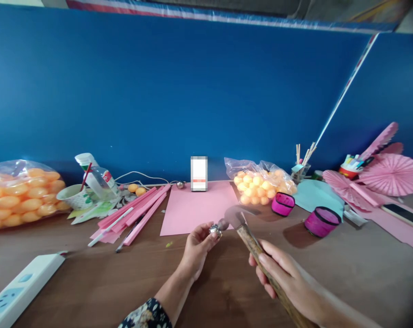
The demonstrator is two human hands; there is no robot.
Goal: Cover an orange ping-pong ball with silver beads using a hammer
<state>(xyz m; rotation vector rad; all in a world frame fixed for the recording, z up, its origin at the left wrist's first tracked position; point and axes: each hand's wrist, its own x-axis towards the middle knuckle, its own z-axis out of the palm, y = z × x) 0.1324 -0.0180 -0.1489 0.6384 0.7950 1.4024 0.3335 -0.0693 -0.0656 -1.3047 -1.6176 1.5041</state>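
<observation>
My left hand [197,248] pinches a small, shiny silver ball, which looks like crumpled foil [215,231], between thumb and fingers above the table. The fingers of my right hand [280,271] are wrapped round the wooden handle of a claw hammer [250,242]. The hammer's striking face is right beside the foil ball; whether the two touch I cannot tell. Behind both lies a pink paper sheet [196,207] on the brown table. A second small silver ball [181,185] rests at the sheet's back left corner.
A phone [198,174] stands upright against the blue wall [206,91]. Bags of orange balls [257,187] sit left and right. Pink strips [138,214], a paper cup [74,197] and a power strip [23,287] lie leftward. Magenta bands [322,222] and pink paper fans [393,173] are rightward.
</observation>
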